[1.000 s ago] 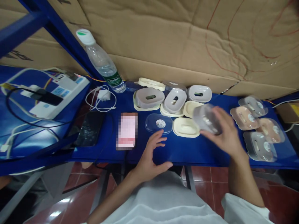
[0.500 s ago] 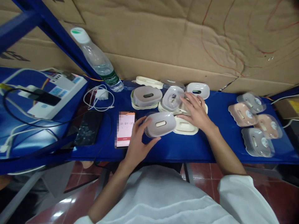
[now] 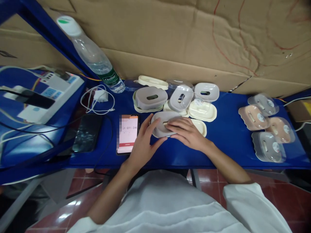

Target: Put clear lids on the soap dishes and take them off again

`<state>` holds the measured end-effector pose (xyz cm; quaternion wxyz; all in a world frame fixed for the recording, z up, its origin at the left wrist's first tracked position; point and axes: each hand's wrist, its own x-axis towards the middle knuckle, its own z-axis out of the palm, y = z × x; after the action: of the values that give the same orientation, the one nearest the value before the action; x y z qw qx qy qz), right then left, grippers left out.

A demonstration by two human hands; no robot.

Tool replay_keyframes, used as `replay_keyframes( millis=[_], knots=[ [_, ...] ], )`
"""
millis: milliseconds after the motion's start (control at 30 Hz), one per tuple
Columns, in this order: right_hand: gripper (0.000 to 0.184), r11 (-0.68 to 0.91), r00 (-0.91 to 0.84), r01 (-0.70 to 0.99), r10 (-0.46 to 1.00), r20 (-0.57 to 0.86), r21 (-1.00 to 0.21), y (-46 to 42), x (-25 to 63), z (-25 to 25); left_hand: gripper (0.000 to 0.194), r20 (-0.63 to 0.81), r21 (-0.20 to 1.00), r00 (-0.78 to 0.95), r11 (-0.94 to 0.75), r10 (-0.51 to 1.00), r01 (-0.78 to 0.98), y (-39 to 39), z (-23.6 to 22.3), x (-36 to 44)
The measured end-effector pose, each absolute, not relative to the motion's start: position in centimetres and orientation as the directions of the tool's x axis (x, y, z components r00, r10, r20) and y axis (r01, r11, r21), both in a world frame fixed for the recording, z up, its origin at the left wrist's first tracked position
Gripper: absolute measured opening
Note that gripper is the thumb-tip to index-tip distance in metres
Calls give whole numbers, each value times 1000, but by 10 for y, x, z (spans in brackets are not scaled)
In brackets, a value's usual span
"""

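Observation:
A grey oval soap dish point(image 3: 167, 116) with a slot in its middle is in my left hand point(image 3: 143, 144), thumb along the near edge and fingers round its left end. Over the right part of the dish lies my right hand point(image 3: 188, 132), fingers together at the slot; its thumb is hidden. A cream oval piece point(image 3: 201, 127) shows partly behind the right hand. Just beyond are a grey tray on a cream base point(image 3: 150, 97), a tilted grey tray point(image 3: 181, 98), another grey tray point(image 3: 210, 91) and a cream dish under a clear stickered lid point(image 3: 206, 111).
A phone with a running timer point(image 3: 127, 136) lies beside my left hand. Further left are a dark phone point(image 3: 87, 132), a white charger with cable point(image 3: 100, 95), a water bottle point(image 3: 97, 61) and a power strip point(image 3: 53, 97). Several lidded soap dishes point(image 3: 268, 147) stand at the right.
My right hand has left the tilted grey tray and come down leftward onto the dish in my left hand. A clear lid with a sticker now shows where that hand was.

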<state>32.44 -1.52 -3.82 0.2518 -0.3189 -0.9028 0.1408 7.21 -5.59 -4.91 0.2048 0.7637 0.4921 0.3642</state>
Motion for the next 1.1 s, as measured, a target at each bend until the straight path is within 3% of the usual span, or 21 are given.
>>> replay_keyframes(
  millis=[167, 433, 500, 600, 733, 833, 933, 1100],
  knots=[
    [40, 738, -609, 546, 674, 418, -396, -16, 336, -39, 75, 385, 622, 288, -477, 877, 622, -51, -49, 73],
    [64, 580, -495, 809, 761, 420, -97, -11, 347, -32, 67, 459, 555, 157, -420, 874, 718, -57, -43, 76],
    [59, 446, -383, 893, 825, 416, -61, -21, 376, -21, 62, 451, 528, 191, -434, 872, 730, -60, -41, 77],
    [56, 78, -41, 995, 871, 490, -56, -57, 449, -17, 53, 405, 464, 264, -445, 875, 766, -65, -42, 75],
    [79, -439, 446, 882, 666, 598, -169, -131, 536, -53, 52, 326, 429, 314, -435, 892, 792, -67, -50, 71],
    [69, -435, 451, 885, 711, 539, -167, -171, 544, -80, 55, 328, 440, 297, -423, 897, 792, -67, -52, 74],
    [58, -269, 319, 948, 782, 535, -171, -180, 518, -85, 55, 376, 470, 286, -447, 881, 761, -71, -47, 81],
    [54, -52, 140, 980, 865, 482, -192, -148, 497, -71, 50, 512, 537, 306, -577, 803, 616, -100, -41, 85]
  ],
)
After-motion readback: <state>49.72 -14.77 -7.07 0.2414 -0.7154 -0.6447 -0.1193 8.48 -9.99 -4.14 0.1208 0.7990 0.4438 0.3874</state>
